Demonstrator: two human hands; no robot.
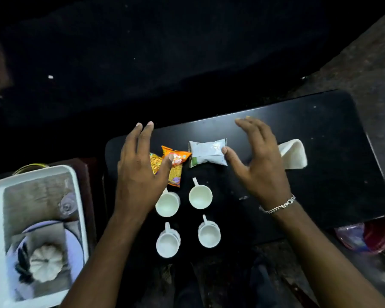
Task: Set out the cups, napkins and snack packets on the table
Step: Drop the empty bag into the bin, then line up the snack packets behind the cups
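Observation:
Several white cups stand in two rows on the black table (320, 134); one cup (200, 196) has its handle pointing away from me. Beyond them lie an orange snack packet (178, 157), a yellow packet (175, 177) partly under my left hand, and a white packet (208, 152). A folded white napkin (295, 155) lies right of my right hand. My left hand (140, 172) hovers open over the orange packets, thumb near them. My right hand (257, 156) is open too, its thumb tip at the white packet's right edge.
A white tray (0, 196) stands at the left, holding a clear glass (66, 205), a plate and a white pumpkin-shaped object (45, 262). A red bin with a plastic liner (378, 235) sits below the table's right end. Dark floor lies beyond the table.

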